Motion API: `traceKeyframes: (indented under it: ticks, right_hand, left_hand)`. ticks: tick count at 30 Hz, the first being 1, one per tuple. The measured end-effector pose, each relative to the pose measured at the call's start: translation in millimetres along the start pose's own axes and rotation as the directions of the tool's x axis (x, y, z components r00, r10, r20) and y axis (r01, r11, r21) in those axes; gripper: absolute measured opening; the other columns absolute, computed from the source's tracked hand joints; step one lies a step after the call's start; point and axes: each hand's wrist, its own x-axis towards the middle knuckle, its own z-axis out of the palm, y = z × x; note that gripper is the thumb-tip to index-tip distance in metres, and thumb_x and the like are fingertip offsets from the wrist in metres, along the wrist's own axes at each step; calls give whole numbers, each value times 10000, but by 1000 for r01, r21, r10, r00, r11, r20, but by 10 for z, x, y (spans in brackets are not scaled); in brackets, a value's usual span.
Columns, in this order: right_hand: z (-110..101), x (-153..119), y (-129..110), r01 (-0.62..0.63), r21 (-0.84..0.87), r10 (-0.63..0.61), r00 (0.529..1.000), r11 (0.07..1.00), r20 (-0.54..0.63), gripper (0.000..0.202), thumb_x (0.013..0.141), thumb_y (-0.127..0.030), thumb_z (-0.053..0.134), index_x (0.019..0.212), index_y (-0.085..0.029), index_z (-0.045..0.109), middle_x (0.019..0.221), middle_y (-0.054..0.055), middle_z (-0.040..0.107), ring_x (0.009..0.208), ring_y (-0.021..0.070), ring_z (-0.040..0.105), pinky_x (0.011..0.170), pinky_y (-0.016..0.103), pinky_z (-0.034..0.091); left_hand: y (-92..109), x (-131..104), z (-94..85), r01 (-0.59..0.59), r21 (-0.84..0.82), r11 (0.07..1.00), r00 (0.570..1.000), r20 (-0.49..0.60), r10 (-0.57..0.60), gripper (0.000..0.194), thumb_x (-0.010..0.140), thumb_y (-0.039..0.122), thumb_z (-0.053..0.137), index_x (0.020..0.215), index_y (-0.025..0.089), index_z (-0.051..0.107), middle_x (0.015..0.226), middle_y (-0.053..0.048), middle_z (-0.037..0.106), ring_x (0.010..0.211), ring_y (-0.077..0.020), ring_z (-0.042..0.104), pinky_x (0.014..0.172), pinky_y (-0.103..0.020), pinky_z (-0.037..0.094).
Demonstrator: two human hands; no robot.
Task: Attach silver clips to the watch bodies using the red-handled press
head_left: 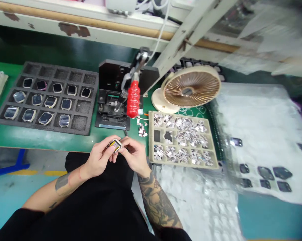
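Both hands hold a small smartwatch case [116,144] with a pale rim and something yellow inside, just in front of the bench edge. My left hand [100,155] is closed on its left side, the thumb lying over the case. From the right, my right hand [134,154] pinches the other side with thumb and fingers. Behind them stands a black clamp press [110,107] with a red handle [133,100]. Thin dark tweezers [126,131] lie close beyond the fingers. Small silvery pieces [142,130] are scattered right of the press.
Left of the press, a grey foam tray [84,121] carries several watches in its pockets. A beige compartment tray [151,147] full of metallic bits sits at the right, with a fan [191,88] behind it. Translucent plastic trays [261,127] with dark pieces lie farther right.
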Motion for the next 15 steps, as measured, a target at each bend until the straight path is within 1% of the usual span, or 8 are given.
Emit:
traceKeyframes:
  ticks: [2,4,7,9,11,13,14,15]
  right_hand:
    - [8,-63,-47,23,-7,-23,999,1000,-48,238,981,-409,821,866,-223,727,844,11,724,787,165,694,762,317,558]
    - [27,-146,-93,38,-42,-43,990,998,-131,237,971,-390,835,846,-222,725,812,0,719,758,154,684,756,309,546]
    - [-18,-333,-158,59,-126,-91,960,990,-266,256,977,-383,823,820,-221,703,792,-2,706,724,147,659,724,308,531]
    - [-107,-553,-185,82,-210,-153,925,974,-347,238,1006,-361,774,831,-223,690,812,12,704,744,154,663,731,318,542]
    - [-224,-865,-165,86,-313,-216,886,946,-410,166,1026,-325,717,893,-228,702,865,36,718,801,173,689,768,339,571]
    - [-380,-1235,-68,26,-423,-239,856,906,-459,100,1027,-307,680,973,-232,720,930,62,742,855,195,708,800,359,594]
    - [-486,-1426,10,-61,-479,-209,846,876,-491,105,1027,-315,663,998,-237,726,942,63,752,856,197,709,803,359,598]
    - [-622,-1612,105,-187,-523,-153,828,832,-540,128,1029,-332,643,1010,-241,731,940,58,759,841,195,706,800,354,598]
  left_hand:
    - [8,-7,-10,5,1,1000,999,37,-5,347,1107,421,631,1355,188,695,791,-12,681,602,-135,638,584,-260,533]
    - [0,12,-19,30,6,1000,997,70,-31,298,1101,390,651,1320,192,690,831,-22,715,638,-138,666,616,-258,554]
    - [-15,88,-14,42,21,999,997,71,-43,219,1073,348,707,1236,206,674,992,-65,787,808,-178,751,728,-289,609]
    - [-22,146,-11,-18,71,997,1000,24,16,206,1037,326,759,1180,207,672,1125,-100,805,999,-233,787,842,-347,640]
    - [-39,193,-32,-145,236,961,985,-54,162,221,969,312,836,1106,189,714,1205,-123,791,1149,-278,766,950,-399,635]
    - [-81,228,-90,-215,421,881,947,-130,293,248,897,315,897,1045,169,761,1189,-122,777,1134,-277,755,974,-406,627]
    - [-110,243,-129,-202,471,859,934,-170,313,273,871,327,915,1038,166,772,1132,-106,777,1050,-259,763,936,-401,636]
    - [-143,259,-170,-169,476,863,929,-214,301,310,845,340,930,1050,171,770,1055,-81,776,935,-236,763,873,-397,648]
